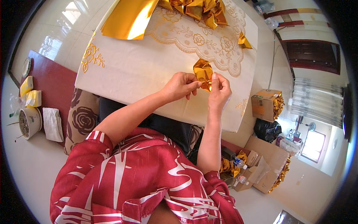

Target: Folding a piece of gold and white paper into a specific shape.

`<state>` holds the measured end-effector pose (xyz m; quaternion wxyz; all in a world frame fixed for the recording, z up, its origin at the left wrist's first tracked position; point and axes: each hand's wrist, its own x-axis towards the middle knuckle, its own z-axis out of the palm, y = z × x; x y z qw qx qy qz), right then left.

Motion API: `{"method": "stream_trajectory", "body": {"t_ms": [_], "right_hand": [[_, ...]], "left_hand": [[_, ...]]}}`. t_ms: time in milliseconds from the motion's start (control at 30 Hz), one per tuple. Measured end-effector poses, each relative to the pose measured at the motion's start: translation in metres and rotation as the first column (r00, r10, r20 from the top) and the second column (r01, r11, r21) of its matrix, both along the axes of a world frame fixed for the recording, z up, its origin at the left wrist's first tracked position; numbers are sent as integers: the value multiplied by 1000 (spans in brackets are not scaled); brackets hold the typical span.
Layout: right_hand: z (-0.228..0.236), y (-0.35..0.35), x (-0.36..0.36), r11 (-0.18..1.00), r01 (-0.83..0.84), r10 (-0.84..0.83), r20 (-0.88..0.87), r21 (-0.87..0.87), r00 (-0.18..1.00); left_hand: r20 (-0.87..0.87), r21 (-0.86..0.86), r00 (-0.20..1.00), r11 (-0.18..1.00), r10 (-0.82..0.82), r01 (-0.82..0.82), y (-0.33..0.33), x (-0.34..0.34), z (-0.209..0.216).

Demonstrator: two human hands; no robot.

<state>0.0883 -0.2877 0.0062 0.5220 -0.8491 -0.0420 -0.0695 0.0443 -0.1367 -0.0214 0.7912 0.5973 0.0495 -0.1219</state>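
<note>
Both hands, left hand [179, 86] and right hand [219, 91], pinch the folded gold foil piece [203, 73] between fingers.

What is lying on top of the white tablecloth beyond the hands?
On the tablecloth: a flat gold foil sheet, a pile of folded gold pieces and one stray piece. Both hands pinch another gold piece. The cloth hides the table.

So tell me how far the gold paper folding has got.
Done: a heap of folded gold pieces at the table's far edge, one more apart. In hand: left hand and right hand pinch a half-folded piece. Left: flat gold sheets.
</note>
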Motion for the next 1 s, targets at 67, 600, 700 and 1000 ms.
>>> {"method": "stream_trajectory", "body": {"t_ms": [67, 600, 700, 1000], "right_hand": [[-6, -5, 2, 1000, -10, 11, 46, -21, 999], [10, -11, 8, 994, -56, 65, 98, -94, 993], [14, -19, 12, 979, -125, 139, 80, -164, 987], [-1, -10, 14, 971, -226, 224, -26, -75, 974]], "left_hand": [[11, -8, 1000, 1000, -6, 6, 0, 0, -1], [-13, -80, 992, 989, 125, -126, 1, -4, 2], [191, -31, 915, 934, 354, -355, -7, -2, -24], [244, -169, 911, 940, 333, -298, -12, 8, -22]]}}
